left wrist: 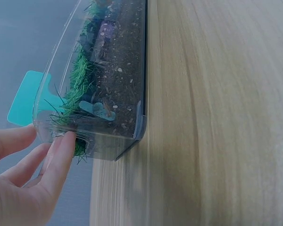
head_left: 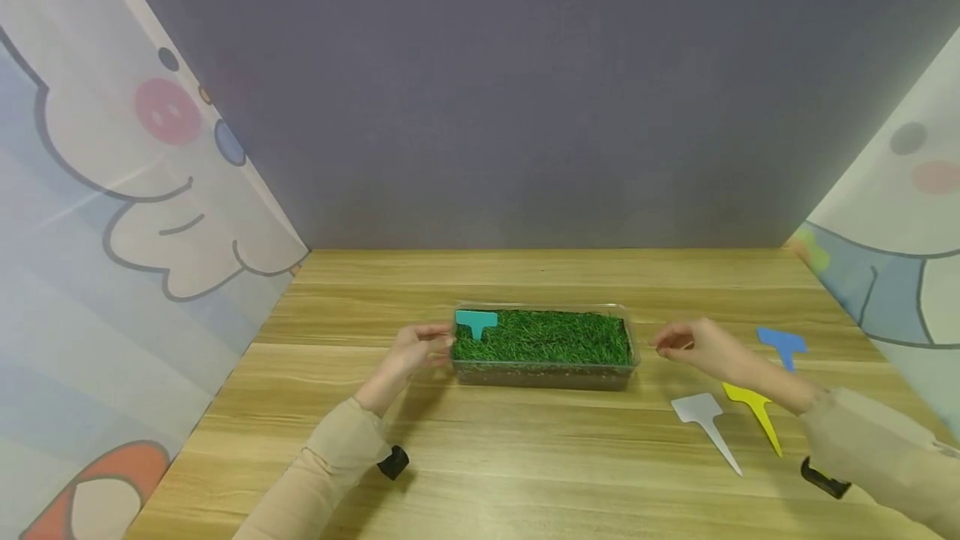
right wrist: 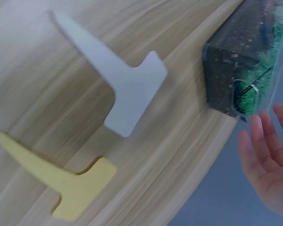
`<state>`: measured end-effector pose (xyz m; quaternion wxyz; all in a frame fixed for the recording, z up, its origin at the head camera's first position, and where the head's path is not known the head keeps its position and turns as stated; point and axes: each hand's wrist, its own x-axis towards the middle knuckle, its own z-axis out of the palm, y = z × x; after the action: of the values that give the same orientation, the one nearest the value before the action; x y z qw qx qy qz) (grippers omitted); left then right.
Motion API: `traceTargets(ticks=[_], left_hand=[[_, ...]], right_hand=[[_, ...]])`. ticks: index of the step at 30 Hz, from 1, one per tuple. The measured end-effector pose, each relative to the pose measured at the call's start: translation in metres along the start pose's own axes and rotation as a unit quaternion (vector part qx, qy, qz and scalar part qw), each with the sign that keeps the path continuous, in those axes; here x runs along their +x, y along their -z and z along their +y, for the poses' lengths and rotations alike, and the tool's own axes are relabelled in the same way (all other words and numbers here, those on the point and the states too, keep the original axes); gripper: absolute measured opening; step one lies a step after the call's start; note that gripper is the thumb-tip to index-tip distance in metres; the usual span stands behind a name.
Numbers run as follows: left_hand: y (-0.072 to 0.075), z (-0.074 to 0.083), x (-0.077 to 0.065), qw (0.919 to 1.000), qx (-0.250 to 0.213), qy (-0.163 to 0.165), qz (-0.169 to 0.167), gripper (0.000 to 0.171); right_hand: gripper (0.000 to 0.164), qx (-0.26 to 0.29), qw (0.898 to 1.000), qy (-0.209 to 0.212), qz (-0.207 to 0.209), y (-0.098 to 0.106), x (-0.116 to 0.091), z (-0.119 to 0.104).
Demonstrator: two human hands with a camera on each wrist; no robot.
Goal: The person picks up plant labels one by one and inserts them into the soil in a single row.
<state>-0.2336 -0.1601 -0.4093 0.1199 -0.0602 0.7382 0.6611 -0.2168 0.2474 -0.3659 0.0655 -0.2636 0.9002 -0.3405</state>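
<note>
A clear plastic box [head_left: 543,377] of soil topped with green grass [head_left: 558,337] stands on the table. At its left end a teal T-shaped plant label [head_left: 477,321] is stuck upright in the soil; its lower part shows through the wall in the left wrist view. My left hand [head_left: 420,346] touches that end of the box, fingers fairly straight in the left wrist view [left wrist: 35,169]. Just off the right end hovers my right hand [head_left: 697,347], fingers loosely bent and holding nothing. Nearest to it lie a grey-white label [head_left: 703,415], a yellow label [head_left: 753,407] and a blue label [head_left: 783,342].
The wooden table [head_left: 525,457] meets a dark grey panel [head_left: 540,107] at the back. Cartoon-printed sheets [head_left: 112,190] flank it on both sides. Part of the yellow label lies under the right forearm in the head view.
</note>
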Motion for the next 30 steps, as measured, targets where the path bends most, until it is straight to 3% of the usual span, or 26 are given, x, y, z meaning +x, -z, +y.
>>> traceTargets(ticks=[7,17,30], left_hand=[[0.000,-0.001,0.001,1.0000,-0.001,0.002,0.002,0.033],[0.000,0.001,0.001,0.9999,-0.010,-0.002,0.005,0.033],[-0.001,0.002,-0.002,1.0000,-0.001,-0.004,0.004,0.033]], right_hand=[[0.014,-0.028,0.998,0.031,-0.053,-0.002,-0.008,0.012],[0.015,-0.059,0.992,0.064,-0.092,-0.006,-0.016,0.021],[0.031,-0.138,0.981,0.052,-0.126,-0.011,-0.031,0.033]])
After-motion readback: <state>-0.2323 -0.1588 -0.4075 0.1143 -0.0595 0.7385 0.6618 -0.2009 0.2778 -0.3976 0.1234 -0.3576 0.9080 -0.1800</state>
